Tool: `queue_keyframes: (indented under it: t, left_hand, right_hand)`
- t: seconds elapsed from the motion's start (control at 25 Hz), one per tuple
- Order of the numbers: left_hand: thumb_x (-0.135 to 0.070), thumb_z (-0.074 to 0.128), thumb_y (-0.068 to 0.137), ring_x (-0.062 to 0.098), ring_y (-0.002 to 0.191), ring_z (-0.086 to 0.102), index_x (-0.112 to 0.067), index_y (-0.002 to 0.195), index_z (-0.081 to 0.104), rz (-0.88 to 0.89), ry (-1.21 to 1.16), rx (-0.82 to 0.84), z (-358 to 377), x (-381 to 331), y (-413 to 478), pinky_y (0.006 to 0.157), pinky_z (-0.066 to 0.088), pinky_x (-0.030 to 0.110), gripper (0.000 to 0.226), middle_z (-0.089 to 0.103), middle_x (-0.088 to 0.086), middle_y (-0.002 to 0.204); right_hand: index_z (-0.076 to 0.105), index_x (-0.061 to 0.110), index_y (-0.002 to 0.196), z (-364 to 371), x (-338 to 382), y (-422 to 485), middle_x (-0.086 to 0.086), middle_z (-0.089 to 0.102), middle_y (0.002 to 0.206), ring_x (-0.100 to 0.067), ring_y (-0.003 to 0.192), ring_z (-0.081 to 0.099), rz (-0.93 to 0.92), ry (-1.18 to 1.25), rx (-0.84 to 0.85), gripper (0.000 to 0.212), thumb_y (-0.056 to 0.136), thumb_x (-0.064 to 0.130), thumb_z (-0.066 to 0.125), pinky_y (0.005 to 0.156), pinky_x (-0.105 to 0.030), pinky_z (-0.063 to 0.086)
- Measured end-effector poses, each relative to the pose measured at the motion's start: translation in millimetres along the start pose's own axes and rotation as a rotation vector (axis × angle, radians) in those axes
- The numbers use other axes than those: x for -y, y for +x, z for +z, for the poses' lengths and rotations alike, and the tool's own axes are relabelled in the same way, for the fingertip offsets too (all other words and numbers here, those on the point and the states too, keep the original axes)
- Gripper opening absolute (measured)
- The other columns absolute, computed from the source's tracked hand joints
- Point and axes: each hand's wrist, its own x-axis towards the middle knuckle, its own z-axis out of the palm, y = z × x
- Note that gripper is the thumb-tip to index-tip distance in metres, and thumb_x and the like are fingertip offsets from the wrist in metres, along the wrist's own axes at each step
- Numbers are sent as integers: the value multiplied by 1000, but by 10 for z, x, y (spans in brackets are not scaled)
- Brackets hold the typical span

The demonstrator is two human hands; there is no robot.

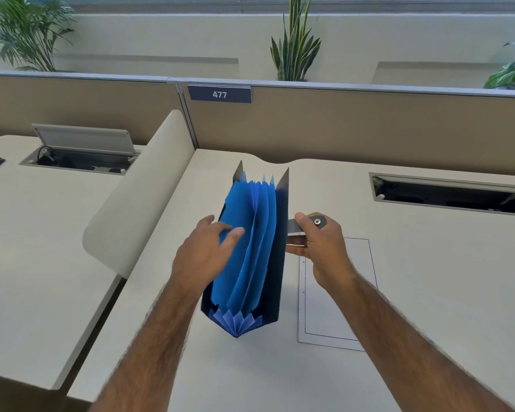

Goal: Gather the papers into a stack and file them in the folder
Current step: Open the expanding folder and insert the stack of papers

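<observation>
1. Folder (250,248): dark covers, blue accordion pockets. I am standing it on its spine on the desk (428,292), mouth up and fanned wide.
2. Left hand (204,254): I am spreading it, fingers loose, against the nearest blue dividers, parting them rather than gripping anything.
3. Right hand (318,242): I am closing it on the strap (298,226), the grey tab with a metal snap at the right cover, and pulling that cover outward.
4. Papers (336,292): white sheets are lying flat on the desk just right of the folder, partly under my right forearm. I cannot tell how many, or whether the edges are squared.
5. Step, as I judge it: I am opening one pocket to receive the stack. Papers are not yet filed.
6. Doing it well: I am keeping the spine planted so the folder stays upright, holding one gap clearly wider than the others, and pulling gently on the strap so the pleats do not tip toward me.
</observation>
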Motion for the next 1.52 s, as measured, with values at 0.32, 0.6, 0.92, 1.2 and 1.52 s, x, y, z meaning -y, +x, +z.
queue_keyframes:
  t: [0.32, 0.6, 0.92, 1.2, 1.52]
  left_hand:
    - [-20, 50, 95, 11, 81, 60, -32, 144, 46, -3, -93, 64, 110, -105, -38, 71, 50, 29, 50, 67, 3, 116]
    - [-5, 37, 95, 19, 54, 46, -46, 159, -3, -3, -78, 85, 3, -106, -95, 51, 41, 35, 86, 50, 9, 67]
    - [-9, 34, 97, 16, 55, 47, -48, 158, -2, 44, -52, 144, 90, -351, -101, 50, 38, 29, 80, 52, 8, 71]
    - [-8, 34, 99, 15, 54, 44, -47, 159, -1, 55, -34, 150, 119, -363, -102, 49, 38, 29, 79, 47, 7, 68]
    - [-9, 34, 100, 14, 52, 43, -48, 158, -3, 58, -35, 147, 135, -341, -118, 47, 37, 28, 78, 46, 6, 65]
  right_hand:
    - [64, 10, 91, -95, -21, 39, -12, 74, 87, -23, 68, 76, 1, 4, -41, 12, 99, 20, 64, 67, -37, 64]
    - [64, 10, 98, -495, -197, 142, -18, 75, 101, -28, 81, 77, 46, -49, -74, 20, 101, 30, 59, 76, -40, 64]
    - [71, 10, 109, -790, -523, 341, -8, 77, 108, -23, 99, 73, -116, -108, 97, 88, 88, 77, 17, 90, -36, 57]
    - [52, 20, 138, -1629, -812, 1105, -5, 54, 142, -30, 128, 51, -68, -1313, -93, 60, 87, 46, 70, 99, -44, 46]
    - [17, 26, 157, -1817, -800, 1389, 0, 29, 159, -33, 141, 30, 121, -1556, 127, 112, 70, 57, 82, 100, -52, 45]
